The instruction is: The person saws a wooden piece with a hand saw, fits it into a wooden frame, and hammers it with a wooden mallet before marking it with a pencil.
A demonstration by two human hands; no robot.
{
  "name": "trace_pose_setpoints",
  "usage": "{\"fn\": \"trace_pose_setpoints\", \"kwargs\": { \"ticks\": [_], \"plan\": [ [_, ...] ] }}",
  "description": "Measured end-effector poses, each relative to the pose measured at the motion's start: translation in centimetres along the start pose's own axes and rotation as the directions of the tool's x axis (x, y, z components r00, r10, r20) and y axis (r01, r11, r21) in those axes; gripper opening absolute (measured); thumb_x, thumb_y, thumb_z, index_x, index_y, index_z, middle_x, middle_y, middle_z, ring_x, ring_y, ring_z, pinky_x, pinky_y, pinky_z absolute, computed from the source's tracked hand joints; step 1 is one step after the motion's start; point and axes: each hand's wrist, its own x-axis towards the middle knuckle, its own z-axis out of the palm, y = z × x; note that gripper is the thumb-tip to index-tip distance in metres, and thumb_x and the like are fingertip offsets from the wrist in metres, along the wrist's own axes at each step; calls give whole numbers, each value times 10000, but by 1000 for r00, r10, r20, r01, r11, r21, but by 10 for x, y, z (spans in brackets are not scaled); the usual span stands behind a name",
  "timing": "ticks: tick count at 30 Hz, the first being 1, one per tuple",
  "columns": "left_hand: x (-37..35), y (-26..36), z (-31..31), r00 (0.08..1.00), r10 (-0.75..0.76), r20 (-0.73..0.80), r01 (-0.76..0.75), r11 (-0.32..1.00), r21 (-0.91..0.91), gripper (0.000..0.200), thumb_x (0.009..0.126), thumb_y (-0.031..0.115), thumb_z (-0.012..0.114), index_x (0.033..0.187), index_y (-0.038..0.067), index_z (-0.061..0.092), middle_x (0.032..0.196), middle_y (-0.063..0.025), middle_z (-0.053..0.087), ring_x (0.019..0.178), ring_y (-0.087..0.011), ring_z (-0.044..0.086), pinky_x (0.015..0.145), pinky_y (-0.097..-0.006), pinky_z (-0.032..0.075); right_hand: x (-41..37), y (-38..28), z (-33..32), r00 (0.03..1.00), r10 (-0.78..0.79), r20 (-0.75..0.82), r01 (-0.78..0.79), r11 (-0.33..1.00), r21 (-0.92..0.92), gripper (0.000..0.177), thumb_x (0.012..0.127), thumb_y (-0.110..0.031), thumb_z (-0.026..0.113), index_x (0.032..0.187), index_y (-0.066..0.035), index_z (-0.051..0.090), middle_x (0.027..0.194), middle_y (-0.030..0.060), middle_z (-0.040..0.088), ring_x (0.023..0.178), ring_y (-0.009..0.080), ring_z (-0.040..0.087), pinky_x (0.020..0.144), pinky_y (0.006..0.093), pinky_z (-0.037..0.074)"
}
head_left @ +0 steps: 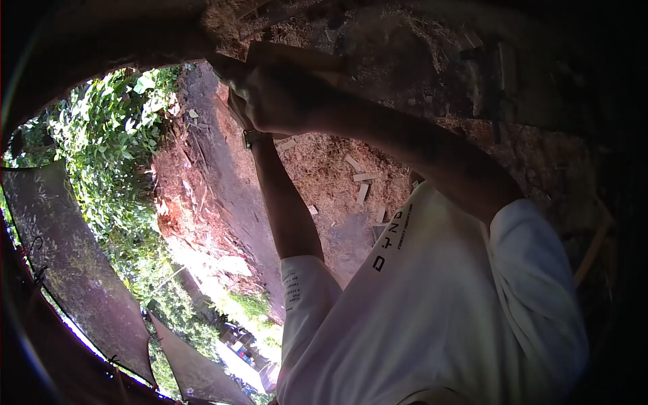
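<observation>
My right hand [273,101] is closed in a fist in the upper middle of the view, deep in shadow. What it grips is too dark to make out. The right forearm crosses in front of my left arm. My left hand [237,111] is mostly hidden, with a watch [251,138] on its wrist; it lies close beside the right fist, and its fingers do not show. Just beyond the fists sits a dark wooden board [293,55], its edge next to the right hand.
Small pale wood offcuts [363,177] lie scattered on ground [310,165] strewn with shavings. Green bushes [101,135] and a hanging shade cloth [74,250] are at the left. A wooden stick [594,250] leans at the dark right side.
</observation>
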Motion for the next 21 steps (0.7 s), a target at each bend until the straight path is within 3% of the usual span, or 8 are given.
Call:
{"fn": "trace_pose_setpoints", "kwargs": {
  "ticks": [2, 3, 6, 10, 14, 16, 18, 21],
  "plan": [
    [1, 2, -12, 964, 255, -72, -261, 962, -80, 413, 884, 373, 754, 1042, 14, 624, 937, -217, 710, 852, -395, 705, 729, -485, 535, -35, 11, -11, 999, -29, -38, 30, 999, 14, 468, 888, -66, 609, 1355, -39, 616, 844, 223, 725, 659, 310, 699, 614, 430, 586],
    [5, -11, -14, 883, 447, -143, -467, 866, -180, 433, 870, 387, 771, 1026, 13, 620, 926, -218, 710, 854, -409, 705, 724, -492, 534, -67, 21, -15, 954, -256, -158, 250, 966, -60, 327, 901, -139, 589, 1189, -31, 699, 813, 222, 704, 735, 386, 709, 739, 484, 581],
    [23, -23, -14, 907, 418, -49, -420, 906, -55, 538, 788, 434, 846, 1030, 24, 595, 924, -215, 709, 910, -452, 698, 745, -527, 539, -185, 3, -70, 994, -108, 2, 108, 992, -64, 672, 885, -56, 588, 1536, -113, 433, 1383, 231, 608, 816, 330, 724, 708, 403, 600],
    [34, -6, -19, 917, 398, 13, -397, 917, -31, 630, 756, 520, 849, 1038, 21, 588, 958, -223, 706, 953, -458, 691, 765, -539, 540, -207, 22, -81, 994, -109, 18, 110, 971, -213, 393, 856, -104, 618, 1231, -71, 503, 1097, 228, 609, 716, 344, 684, 648, 429, 553],
    [26, 14, -13, 905, 425, 34, -423, 904, -57, 611, 846, 560, 754, 1072, 15, 597, 989, -217, 710, 984, -452, 686, 774, -534, 537, -66, 70, -44, 961, -255, -108, 250, 967, -58, 175, 827, -153, 648, 925, -29, 573, 811, 224, 610, 617, 357, 644, 588, 455, 506],
    [28, -40, 14, 895, 433, -107, -446, 868, -219, 564, 887, 529, 709, 1082, 11, 601, 977, -213, 709, 957, -437, 689, 763, -519, 535, 7, 58, -11, 961, -245, -126, 246, 969, -4, 182, 813, -177, 663, 772, -8, 609, 668, 223, 610, 567, 364, 624, 558, 468, 482],
    [20, -64, 11, 907, 407, -108, -420, 859, -292, 521, 899, 491, 698, 1076, 10, 606, 965, -212, 710, 933, -426, 691, 752, -514, 532, 44, 30, 13, 954, -266, -138, 243, 956, -165, 220, 852, -215, 691, 847, 4, 670, 720, 179, 689, 639, 340, 683, 603, 422, 525],
    [15, -68, -1, 930, 357, -92, -367, 874, -319, 457, 917, 435, 681, 1069, 9, 614, 949, -211, 711, 896, -409, 696, 737, -505, 526, 45, 10, 25, 994, -98, 38, 103, 980, -168, 393, 909, -144, 580, 1259, 32, 611, 789, 189, 693, 545, 312, 630, 525, 405, 531]
  ]
}}
